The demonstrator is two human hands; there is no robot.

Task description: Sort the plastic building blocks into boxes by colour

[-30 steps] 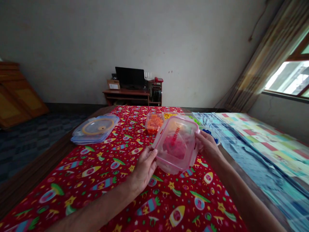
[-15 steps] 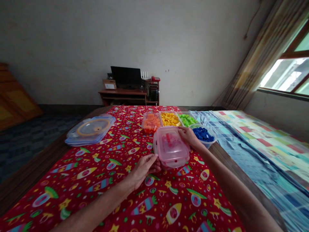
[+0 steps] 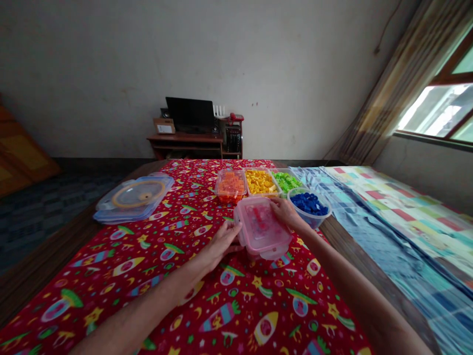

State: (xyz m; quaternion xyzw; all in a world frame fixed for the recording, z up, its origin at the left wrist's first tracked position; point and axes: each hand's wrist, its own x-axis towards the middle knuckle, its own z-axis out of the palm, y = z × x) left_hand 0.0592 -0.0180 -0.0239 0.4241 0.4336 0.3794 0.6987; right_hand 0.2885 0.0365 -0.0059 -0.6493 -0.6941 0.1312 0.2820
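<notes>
- Head view: the lid [image 3: 263, 227], pink and see-through, lies over a tub [image 3: 253, 256] near the middle of the red cloth [image 3: 207, 305], between the two hands; red pieces show through it.
- The lid's flaps stick outward on the left and near sides; whether it is seated on the tub cannot be told.
- The left hand [image 3: 223, 240] is at the lid's left side, thumb on the edge by the flap, other fingers bent lower down; whether they clamp the lid or only brace the tub, I cannot tell.
- The right hand [image 3: 285, 214] grasps the lid at its far right corner, thumb on top, the other fingers partly hidden.
- Just beyond the lid, an orange box [image 3: 231, 186], a yellow box [image 3: 260, 182] and a green box [image 3: 286, 181] stand in a row, named for the pieces inside.
- A round bowl [image 3: 309, 204] of blue pieces stands just beside the right hand, near the cloth's right edge.
- Well to the left, flat clear lids [image 3: 135, 198] lie stacked, one round with a yellowish ring on top.
</notes>
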